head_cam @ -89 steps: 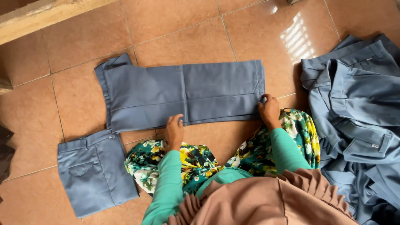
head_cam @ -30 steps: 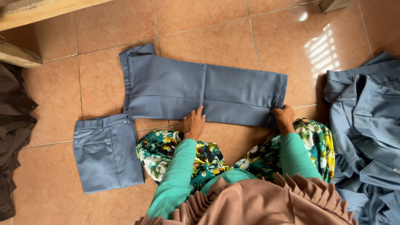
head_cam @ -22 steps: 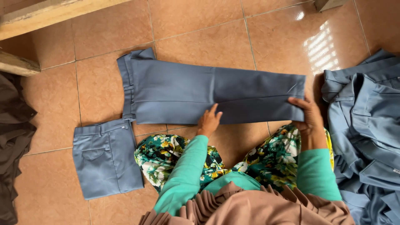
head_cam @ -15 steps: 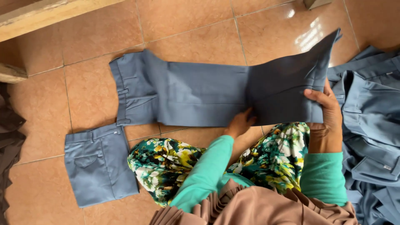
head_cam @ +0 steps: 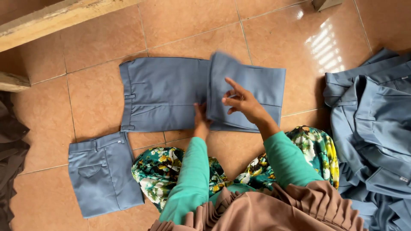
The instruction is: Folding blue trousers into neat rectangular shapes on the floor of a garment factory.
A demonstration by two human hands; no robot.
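Note:
A pair of grey-blue trousers (head_cam: 162, 94) lies flat on the orange floor tiles, waistband to the left. Its leg end (head_cam: 261, 85) is folded back over the middle. My left hand (head_cam: 200, 119) presses flat on the trousers at the near edge, its fingertips tucked under the folded flap. My right hand (head_cam: 242, 102) hovers just over the flap with fingers spread, holding nothing. My green sleeves and flowered skirt fill the lower middle.
A folded pair of the same trousers (head_cam: 102, 171) lies at the lower left. A heap of unfolded grey-blue garments (head_cam: 372, 128) fills the right side. Dark cloth (head_cam: 10, 149) is at the left edge, and a wooden beam (head_cam: 55, 17) crosses the top left.
My right hand lifted the leg end, carried it leftward over the middle and let it go. My left hand stayed pressed at the middle of the trousers.

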